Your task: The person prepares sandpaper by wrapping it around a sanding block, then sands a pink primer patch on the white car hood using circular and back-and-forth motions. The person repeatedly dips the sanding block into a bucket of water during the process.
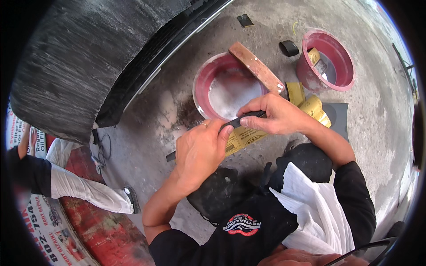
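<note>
Evidently, wet sanding is partway through at a concrete-floored car workshop. At far left, a co-worker's trouser leg [91, 186] stretches past the black car body panel [75, 57], whose face carries pale, uneven streaks; some abrading looks done, but the finish is patchy, and how much remains cannot be told. Neither of your hands is on it. Your left hand [202, 148] and, beside it, your right hand [275, 117] both grasp a dark strip [239, 119], apparently folded sandpaper, thumbs on its upper side. The strip sits well apart from the panel, in front of the near rim of a pink bucket [202, 80] of cloudy water, so preparing the abrasive seems the step in hand, not yet finished.

Counted from left to right, you have one panel, one co-worker and one strip in a two-handed grip. Two pink buckets follow: the water-filled one, with a single wooden board [257, 68] across its rim, and a second bucket [304, 66] holding at least one yellow-backed piece [313, 55] and one grey block [321, 66]. At least three yellow-backed sandpaper sheets [315, 111] show outside the buckets, along with two black scraps [289, 48], one dark grey sheet [339, 119] and, on you, one white cloth [317, 208].
</note>
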`<state>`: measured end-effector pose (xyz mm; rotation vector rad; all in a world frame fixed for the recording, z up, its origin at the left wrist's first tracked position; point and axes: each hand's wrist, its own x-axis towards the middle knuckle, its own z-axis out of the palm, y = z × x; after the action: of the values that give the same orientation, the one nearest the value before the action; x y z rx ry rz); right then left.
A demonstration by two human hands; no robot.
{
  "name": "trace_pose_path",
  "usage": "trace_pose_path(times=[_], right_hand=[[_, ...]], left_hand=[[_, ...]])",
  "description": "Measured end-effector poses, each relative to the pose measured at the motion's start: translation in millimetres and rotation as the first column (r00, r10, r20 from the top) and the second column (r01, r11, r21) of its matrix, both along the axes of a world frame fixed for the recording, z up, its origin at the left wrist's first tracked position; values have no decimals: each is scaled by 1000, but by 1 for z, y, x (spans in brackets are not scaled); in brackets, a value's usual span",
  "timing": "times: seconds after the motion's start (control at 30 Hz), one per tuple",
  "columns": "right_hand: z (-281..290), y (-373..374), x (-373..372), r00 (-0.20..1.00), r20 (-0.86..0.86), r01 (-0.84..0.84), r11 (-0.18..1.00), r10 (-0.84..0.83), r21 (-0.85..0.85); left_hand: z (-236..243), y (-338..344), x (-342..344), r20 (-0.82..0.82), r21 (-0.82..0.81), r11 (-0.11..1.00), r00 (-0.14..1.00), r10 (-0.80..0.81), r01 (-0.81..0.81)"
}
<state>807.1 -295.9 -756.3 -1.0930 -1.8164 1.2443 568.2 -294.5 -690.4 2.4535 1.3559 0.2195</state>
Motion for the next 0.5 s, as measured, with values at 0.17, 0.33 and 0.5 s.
trace_pose_path(times=[0.17,0.33,0.5], right_hand=[[2,-1,4,999,44,-20,999,22,-36],[-1,3,5,999,-50,-19,995,14,-101],[3,4,7,998,23,-50,989,54,-138]], left_hand=[[0,-6,4,19,107,994,1000,9,-11],[-5,-8,7,91,155,987,996,18,-32],[-12,-7,5,139,82,996,990,15,-27]])
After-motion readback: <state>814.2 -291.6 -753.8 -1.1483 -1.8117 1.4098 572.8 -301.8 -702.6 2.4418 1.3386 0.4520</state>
